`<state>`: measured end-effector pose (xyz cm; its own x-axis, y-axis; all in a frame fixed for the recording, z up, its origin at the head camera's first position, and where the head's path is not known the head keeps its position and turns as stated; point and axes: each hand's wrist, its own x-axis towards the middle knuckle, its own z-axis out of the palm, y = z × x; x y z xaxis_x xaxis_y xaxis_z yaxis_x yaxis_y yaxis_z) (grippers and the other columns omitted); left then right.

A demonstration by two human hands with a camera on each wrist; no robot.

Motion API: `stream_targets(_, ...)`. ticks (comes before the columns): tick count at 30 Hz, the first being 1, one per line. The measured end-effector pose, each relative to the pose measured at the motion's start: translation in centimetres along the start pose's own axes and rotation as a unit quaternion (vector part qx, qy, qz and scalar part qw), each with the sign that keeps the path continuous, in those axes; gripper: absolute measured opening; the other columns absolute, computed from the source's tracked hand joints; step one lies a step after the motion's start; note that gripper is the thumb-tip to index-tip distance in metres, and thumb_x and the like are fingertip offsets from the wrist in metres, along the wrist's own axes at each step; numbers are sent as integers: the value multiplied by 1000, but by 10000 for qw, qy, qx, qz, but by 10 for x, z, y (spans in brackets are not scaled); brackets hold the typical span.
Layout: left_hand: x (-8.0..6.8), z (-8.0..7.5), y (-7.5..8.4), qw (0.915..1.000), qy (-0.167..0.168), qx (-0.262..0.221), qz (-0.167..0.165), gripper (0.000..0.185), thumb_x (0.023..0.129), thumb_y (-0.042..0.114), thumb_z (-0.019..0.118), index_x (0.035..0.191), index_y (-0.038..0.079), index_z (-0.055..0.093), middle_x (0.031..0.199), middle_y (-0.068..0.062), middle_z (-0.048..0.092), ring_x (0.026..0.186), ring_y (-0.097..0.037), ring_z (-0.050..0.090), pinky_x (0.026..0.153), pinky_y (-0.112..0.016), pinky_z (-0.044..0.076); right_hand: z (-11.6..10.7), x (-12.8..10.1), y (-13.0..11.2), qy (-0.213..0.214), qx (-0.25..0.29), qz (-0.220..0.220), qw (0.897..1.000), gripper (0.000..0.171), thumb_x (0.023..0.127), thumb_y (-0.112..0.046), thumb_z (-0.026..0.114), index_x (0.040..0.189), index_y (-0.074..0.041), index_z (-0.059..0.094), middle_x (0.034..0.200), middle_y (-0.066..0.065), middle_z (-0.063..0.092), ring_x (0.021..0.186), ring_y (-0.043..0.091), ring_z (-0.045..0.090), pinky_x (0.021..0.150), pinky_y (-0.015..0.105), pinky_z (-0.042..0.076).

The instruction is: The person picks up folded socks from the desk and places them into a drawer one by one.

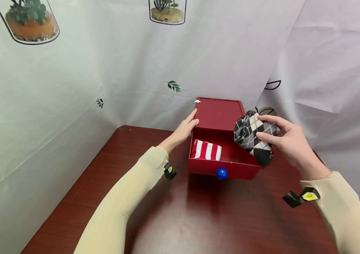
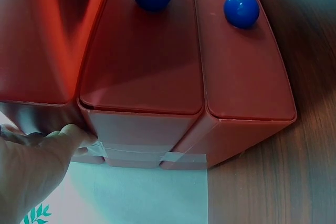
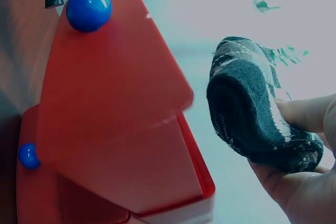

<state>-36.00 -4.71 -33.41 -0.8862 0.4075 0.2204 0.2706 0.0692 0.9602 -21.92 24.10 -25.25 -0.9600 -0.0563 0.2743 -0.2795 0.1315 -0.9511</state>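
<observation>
My right hand (image 1: 291,141) pinches a rolled pair of argyle socks (image 1: 252,132), black, grey and white, between thumb and fingers. The socks hang over the right side of a pulled-out red drawer (image 1: 224,169) with a blue knob (image 1: 222,173). In the right wrist view the bundle (image 3: 241,103) is beside the drawer front, the dark fold facing the camera. My left hand (image 1: 183,130) rests against the left side of the red drawer cabinet (image 1: 219,114), fingers extended; the left wrist view shows this hand (image 2: 47,156) at the cabinet's side. A red-and-white striped folded cloth (image 1: 207,150) lies in the drawer's left part.
Below the pulled-out drawer are two shut drawers with blue knobs, the middle drawer (image 2: 142,61) and the bottom drawer (image 2: 247,72). The cabinet stands on a dark wooden table (image 1: 224,225), close to a white printed curtain (image 1: 129,63) behind it.
</observation>
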Motion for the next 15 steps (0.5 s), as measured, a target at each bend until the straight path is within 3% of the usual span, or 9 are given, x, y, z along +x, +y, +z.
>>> stream_targets(3, 0, 0, 0, 10000, -16, 30, 2, 57, 98, 25, 40, 150, 22, 17, 140, -11, 41, 87, -16, 56, 72, -27, 47, 6, 2, 1, -45, -542, 109, 9985, 50, 78, -4, 73, 125, -14, 60, 91, -1, 64, 65, 9, 58, 54, 22, 49)
stream_targets(6, 0, -1, 0, 9998, 39, 169, 17, 57, 98, 26, 40, 150, 22, 17, 136, -12, 44, 74, -18, 52, 65, -26, 44, 11, 3, 3, -126, -1085, 208, 9938, 50, 79, -10, 74, 126, -18, 59, 85, -3, 64, 60, 10, 56, 51, 25, 49)
stream_targets(10, 2, -1, 0, 9996, 96, 275, 16, 57, 98, 27, 41, 150, 23, 18, 135, -11, 44, 68, -19, 49, 65, -32, 42, 17, 4, 4, -200, -1379, 252, 9899, 51, 79, -14, 74, 127, -19, 58, 86, -3, 65, 62, 10, 58, 52, 29, 51)
stream_targets(15, 2, -1, -1, 9999, 64, 153, -13, 57, 98, 26, 41, 150, 23, 18, 140, -9, 40, 82, -17, 54, 71, -32, 45, 23, 8, 6, -43, -1671, 52, 9859, 49, 79, -16, 74, 126, -21, 59, 90, -2, 63, 59, 9, 55, 49, 25, 47)
